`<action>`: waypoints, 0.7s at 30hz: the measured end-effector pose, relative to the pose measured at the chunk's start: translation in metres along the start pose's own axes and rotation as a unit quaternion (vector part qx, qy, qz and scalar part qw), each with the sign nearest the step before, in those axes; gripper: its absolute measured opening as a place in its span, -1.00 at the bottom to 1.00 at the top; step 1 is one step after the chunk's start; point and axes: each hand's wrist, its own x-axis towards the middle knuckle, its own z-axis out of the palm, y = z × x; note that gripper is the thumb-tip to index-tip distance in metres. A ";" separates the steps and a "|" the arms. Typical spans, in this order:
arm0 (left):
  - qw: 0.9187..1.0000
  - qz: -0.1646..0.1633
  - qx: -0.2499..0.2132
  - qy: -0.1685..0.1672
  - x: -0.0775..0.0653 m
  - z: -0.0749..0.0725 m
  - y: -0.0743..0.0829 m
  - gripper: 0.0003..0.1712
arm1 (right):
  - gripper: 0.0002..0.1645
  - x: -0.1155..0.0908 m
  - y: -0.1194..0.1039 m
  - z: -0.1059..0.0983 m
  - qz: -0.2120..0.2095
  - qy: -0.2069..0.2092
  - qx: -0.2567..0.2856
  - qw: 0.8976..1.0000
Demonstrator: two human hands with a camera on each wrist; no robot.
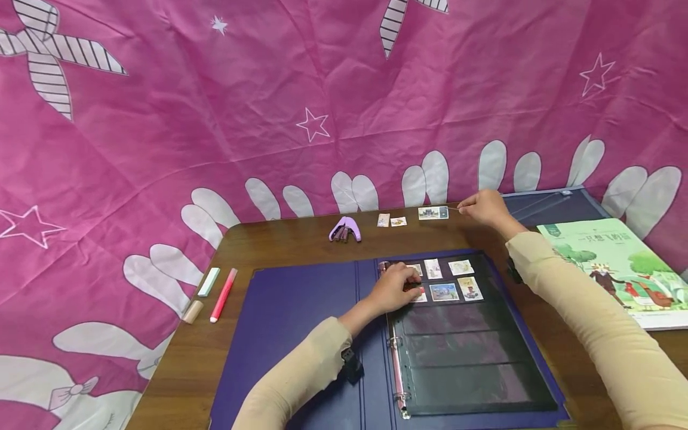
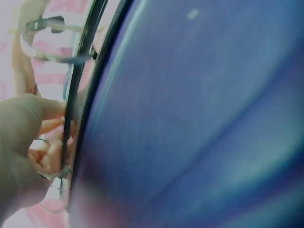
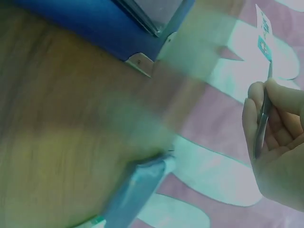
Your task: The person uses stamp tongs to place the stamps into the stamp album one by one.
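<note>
My right hand (image 1: pixel 486 208) grips tweezers (image 3: pixel 262 116) between thumb and fingers. At their tip is an oblong stamp (image 1: pixel 433 213), seen against the curtain in the right wrist view. My left hand (image 1: pixel 396 288) rests on the upper left of the black stamp page (image 1: pixel 457 352), its fingers bent over the stamps there and partly covering them. Several stamps sit in the top two rows, among them a blue picture stamp (image 1: pixel 444 292). The page lies in an open blue ring binder (image 1: pixel 306 334). In the left wrist view, the left fingertips are partly hidden behind the page edge.
Two small stamps (image 1: pixel 390 220) and a purple clip-like tool (image 1: pixel 345 229) lie at the back. On the left are a red marker (image 1: pixel 223 295), a pale green block (image 1: pixel 208 282) and a tan cylinder (image 1: pixel 192 312). A green picture book (image 1: pixel 618 263) overlaps a blue zip pouch (image 1: pixel 559 206).
</note>
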 end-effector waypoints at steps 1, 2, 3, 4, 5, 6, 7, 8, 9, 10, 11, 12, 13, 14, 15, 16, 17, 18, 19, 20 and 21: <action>1.000 0.007 0.026 -0.007 -0.002 -0.003 0.003 -0.81 | -0.74 -0.003 -0.002 -0.003 -0.007 -0.001 0.004 1.000; 0.998 0.014 0.055 -0.018 -0.006 -0.005 0.006 -0.81 | -0.74 -0.007 -0.003 -0.005 -0.014 -0.003 0.007 1.000; 0.996 0.021 0.082 -0.031 -0.009 -0.008 0.010 -0.79 | -0.74 -0.011 -0.004 -0.008 -0.018 -0.004 0.014 1.000; 0.993 0.029 0.108 -0.043 -0.013 -0.011 0.015 -0.78 | -0.73 -0.016 -0.005 -0.010 -0.019 -0.008 0.026 0.999; 0.989 0.038 0.130 -0.055 -0.017 -0.014 0.018 -0.76 | -0.73 -0.020 -0.005 -0.012 -0.018 -0.013 0.035 0.999; 0.986 0.045 0.146 -0.066 -0.020 -0.017 0.022 -0.75 | -0.72 -0.025 -0.005 -0.014 -0.015 -0.019 0.044 0.999; 0.984 0.051 0.158 -0.071 -0.023 -0.018 0.025 -0.73 | -0.71 -0.030 -0.005 -0.016 -0.014 -0.026 0.049 0.998; 0.982 0.051 0.164 -0.076 -0.026 -0.019 0.028 -0.70 | -0.71 -0.034 -0.005 -0.016 -0.011 -0.032 0.054 0.998; 0.981 0.047 0.168 -0.081 -0.027 -0.020 0.031 -0.68 | -0.70 -0.039 -0.006 -0.017 -0.008 -0.038 0.058 0.998; 0.981 0.043 0.169 -0.087 -0.028 -0.020 0.033 -0.66 | -0.69 -0.043 -0.006 -0.017 -0.005 -0.046 0.060 0.997; 0.980 0.038 0.169 -0.094 -0.029 -0.020 0.036 -0.63 | -0.69 -0.047 -0.007 -0.017 -0.004 -0.053 0.058 0.997; 0.980 0.032 0.167 -0.101 -0.029 -0.020 0.038 -0.61 | -0.69 -0.051 -0.008 -0.016 -0.004 -0.058 0.058 0.997; 0.980 0.025 0.166 -0.109 -0.029 -0.019 0.040 -0.58 | -0.69 -0.055 -0.009 -0.014 -0.005 -0.063 0.061 0.996; 0.980 0.019 0.162 -0.117 -0.030 -0.018 0.043 -0.55 | -0.69 -0.059 -0.010 -0.013 -0.004 -0.069 0.066 0.995; 0.980 0.014 0.157 -0.123 -0.030 -0.018 0.044 -0.54 | -0.68 -0.063 -0.012 -0.010 -0.005 -0.075 0.069 0.995; 0.980 0.013 0.152 -0.125 -0.030 -0.017 0.045 -0.53 | -0.68 -0.067 -0.013 -0.008 -0.004 -0.081 0.075 0.994; 0.981 0.012 0.150 -0.125 -0.031 -0.017 0.046 -0.54 | -0.68 -0.070 -0.015 -0.005 -0.004 -0.087 0.079 0.993; 0.981 0.011 0.148 -0.125 -0.031 -0.016 0.047 -0.55 | -0.68 -0.073 -0.017 -0.002 -0.004 -0.093 0.087 0.992; 0.981 0.010 0.145 -0.125 -0.032 -0.016 0.047 -0.56 | -0.68 -0.076 -0.018 0.001 -0.005 -0.098 0.092 0.991; 0.982 0.011 0.143 -0.125 -0.032 -0.016 0.047 -0.58 | -0.69 -0.080 -0.019 0.004 -0.005 -0.101 0.094 0.990; 0.981 0.014 0.148 -0.127 -0.033 -0.015 0.047 -0.59 | -0.69 -0.083 -0.020 0.007 -0.005 -0.103 0.094 0.990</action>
